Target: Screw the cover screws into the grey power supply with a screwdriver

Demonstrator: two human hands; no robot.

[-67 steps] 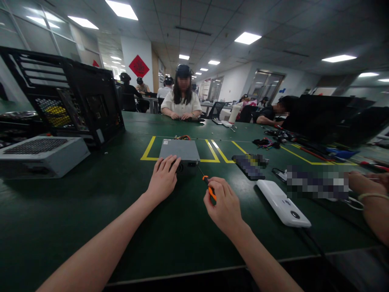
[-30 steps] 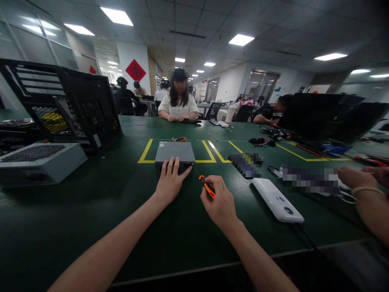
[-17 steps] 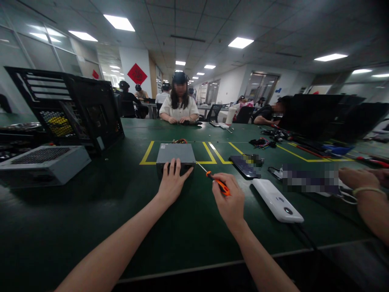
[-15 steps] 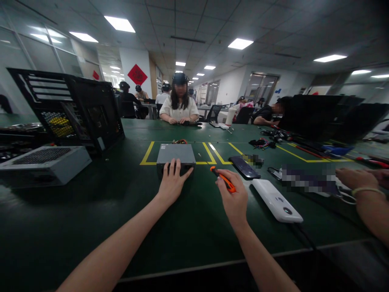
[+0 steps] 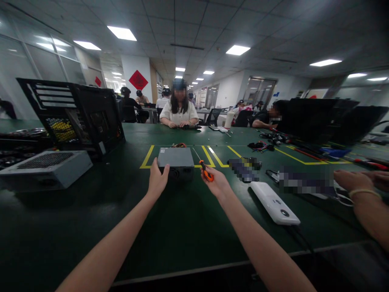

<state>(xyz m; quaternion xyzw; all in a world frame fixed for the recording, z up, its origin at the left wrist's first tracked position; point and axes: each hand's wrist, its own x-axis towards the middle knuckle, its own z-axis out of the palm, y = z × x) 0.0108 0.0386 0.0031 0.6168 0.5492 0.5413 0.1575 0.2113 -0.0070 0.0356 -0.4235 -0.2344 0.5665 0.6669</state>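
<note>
The left hand (image 5: 158,178) is no longer spreading over the front of the grey metal box (image 5: 176,157); it is now sitting at the left front corner, fingers along the side and thumb at the front (whether they are gripping or merely steadying, I cannot tell). The right hand is changing its hold too: rather than angling the screwdriver (image 5: 207,172) in toward the front corner, the right hand (image 5: 214,181) is coming in beside the box's right side, its fingers curling around the orange-and-black handle while the shaft is slanting forward. That is leaving the front face largely uncovered and the box flanked by both hands; whether the tip is touching metal is too small to judge.

The box is lying on the green tabletop (image 5: 182,231), overlapping the front line of the yellow tape (image 5: 147,157). Toward the near edge, green surface is stretching between the forearms, giving room for drawing the box back or turning it. Sideways, the right is looking tighter, with a blurred phone (image 5: 243,170) and a white device (image 5: 275,205) lying near; on the left, a second grey box (image 5: 48,170) is resting well apart.
</note>
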